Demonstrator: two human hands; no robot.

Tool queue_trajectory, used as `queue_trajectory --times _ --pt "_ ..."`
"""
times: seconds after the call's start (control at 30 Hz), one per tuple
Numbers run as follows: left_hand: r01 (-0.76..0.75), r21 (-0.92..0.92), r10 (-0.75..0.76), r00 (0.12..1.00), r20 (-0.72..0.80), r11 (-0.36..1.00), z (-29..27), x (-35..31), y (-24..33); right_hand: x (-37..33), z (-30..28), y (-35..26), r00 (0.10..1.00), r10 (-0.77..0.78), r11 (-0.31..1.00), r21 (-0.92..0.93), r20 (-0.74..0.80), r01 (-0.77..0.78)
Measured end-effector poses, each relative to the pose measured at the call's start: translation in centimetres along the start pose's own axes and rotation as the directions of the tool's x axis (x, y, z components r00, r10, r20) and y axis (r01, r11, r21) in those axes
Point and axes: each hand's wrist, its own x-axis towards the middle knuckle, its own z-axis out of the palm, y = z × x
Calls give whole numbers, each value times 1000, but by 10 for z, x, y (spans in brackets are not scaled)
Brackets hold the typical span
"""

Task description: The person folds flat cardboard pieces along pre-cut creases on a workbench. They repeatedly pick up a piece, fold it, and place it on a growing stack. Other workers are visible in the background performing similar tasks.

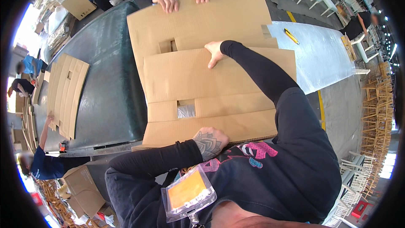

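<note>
A flattened cardboard box [219,76] with a slot near its lower part lies in front of me. My right hand [215,54] is closed on its far edge, thumb on top and the fingers hooked over and partly hidden. At the near edge my left hand [211,140], tattooed on the back, is curled against the board, its fingertips hidden. Under and beyond it lies a second cardboard sheet [202,21]. A co-worker's two hands [166,2] rest on that sheet's far edge. Clear plastic film shows through the slot.
To the right, a film-covered surface [312,55] carries a yellow utility knife [291,36]. On the left is a dark green table [105,84] with another cardboard sheet [67,93], touched by another person's hand [50,117]. Stacked wooden chairs [375,122] stand far right.
</note>
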Motion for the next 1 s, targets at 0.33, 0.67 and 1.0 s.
queue_trajectory --times 0.33,0.67,1.0 --pt "64 74 -57 994 -95 995 9 1 9 -8 -16 -1 978 -57 998 -19 -200 55" --pt "176 -118 -175 984 23 977 39 67 -13 10 21 -7 972 78 997 -7 -224 -82" --pt "208 -98 -222 960 -172 973 8 60 -25 -25 59 -23 742 -80 997 -48 -665 64"
